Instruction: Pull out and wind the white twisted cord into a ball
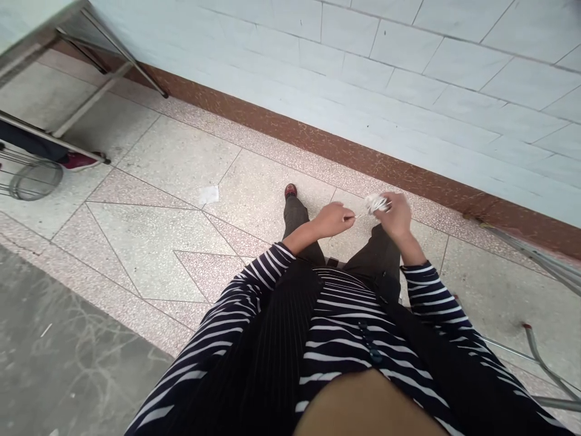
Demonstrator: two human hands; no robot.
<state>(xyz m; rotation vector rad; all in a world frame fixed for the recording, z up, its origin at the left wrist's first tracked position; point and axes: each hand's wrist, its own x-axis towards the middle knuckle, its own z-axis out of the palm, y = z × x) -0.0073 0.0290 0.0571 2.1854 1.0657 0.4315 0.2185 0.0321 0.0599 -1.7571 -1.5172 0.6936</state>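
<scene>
My right hand is closed on a small bundle of white cord, which bulges from the thumb side. Motion blurs this hand slightly. To its left, my left hand is closed in a pinch, with a thin light strand running from its fingertips toward the bundle. Both hands are held in front of my waist, a short distance apart, above my dark trousers. What lies inside the right palm is hidden.
A tiled wall with a brown skirting stands ahead. At the left are a metal-legged table, a wire basket and another person's shoe. A paper scrap lies on the floor. Metal tube legs stand at right.
</scene>
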